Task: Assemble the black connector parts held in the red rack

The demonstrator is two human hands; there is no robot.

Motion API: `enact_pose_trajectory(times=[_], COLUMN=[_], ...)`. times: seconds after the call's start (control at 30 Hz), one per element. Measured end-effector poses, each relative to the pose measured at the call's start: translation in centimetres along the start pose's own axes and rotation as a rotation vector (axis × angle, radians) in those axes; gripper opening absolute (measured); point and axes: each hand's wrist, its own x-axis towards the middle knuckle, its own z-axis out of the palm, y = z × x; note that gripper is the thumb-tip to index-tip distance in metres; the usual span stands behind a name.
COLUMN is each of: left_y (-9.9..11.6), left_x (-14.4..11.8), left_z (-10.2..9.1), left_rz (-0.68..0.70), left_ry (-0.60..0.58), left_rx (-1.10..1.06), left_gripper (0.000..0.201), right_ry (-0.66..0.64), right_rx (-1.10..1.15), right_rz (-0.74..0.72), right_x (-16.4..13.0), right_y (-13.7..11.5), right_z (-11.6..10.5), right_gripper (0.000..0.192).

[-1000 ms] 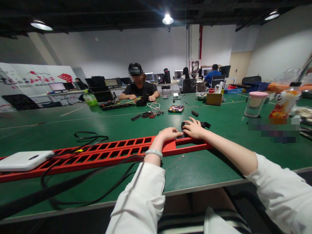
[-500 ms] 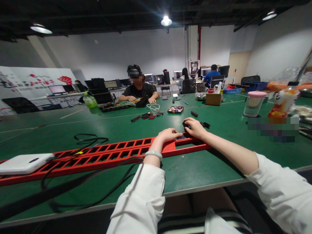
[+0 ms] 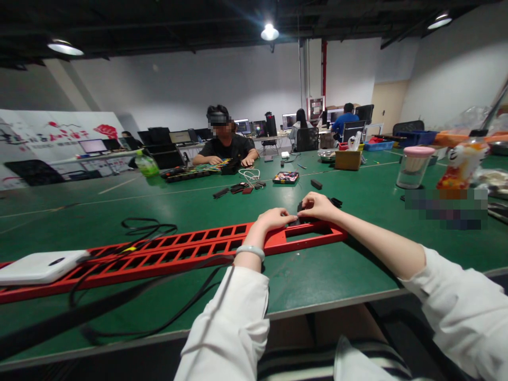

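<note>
A long red metal frame (image 3: 273,241) with rows of rectangular slots lies across the table in front of me. My left hand (image 3: 273,218) rests over its far rail, fingers bent and closed on a small black part near the frame's right section. Fingertips of my right hand (image 3: 317,205) are pinched on a black block-like piece (image 3: 300,207) just beyond the rail. The two hands almost touch there. Both dark pieces are mostly covered by fingers, so their exact kind is unclear. Another black piece (image 3: 336,202) lies right behind my right wrist.
On the frame's left end sits a white power bank (image 3: 43,265) with black cables (image 3: 148,227). Farther off are a black block (image 3: 316,184), a picture box (image 3: 286,178) and dark red pieces (image 3: 240,188). A lidded cup (image 3: 415,168) stands right. A co-worker (image 3: 226,143) sits opposite.
My right hand has drawn slightly nearer to my left, its fingertips now lower and closer to the left fingertips. The left hand has stayed almost still.
</note>
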Motion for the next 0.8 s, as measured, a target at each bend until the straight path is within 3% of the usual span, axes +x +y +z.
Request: enact_pose_trajectory(times=[0.17, 0.33, 0.53, 0.8], left_y=[-0.11, -0.17, 0.05, -0.14], left_x=[0.09, 0.16, -0.04, 0.22], left_z=[0.12, 0.2, 0.09, 0.23], left_rz=[-0.001, 0.017, 0.014, 0.024], left_ry=[0.003, 0.008, 0.008, 0.011], left_rx=[0.009, 0.009, 0.017, 0.032], left_gripper=[0.06, 0.061, 0.06, 0.06], right_ry=[-0.231, -0.28, -0.355, -0.357], right_rx=[0.173, 0.186, 0.086, 0.047], right_rz=[0.076, 0.067, 0.029, 0.008], right_x=[0.02, 0.11, 0.23, 0.1], right_y=[0.47, 0.53, 0.52, 0.15], right_z=[-0.65, -0.91, -1.03, -0.94], right_gripper=[0.042, 0.056, 0.054, 0.054])
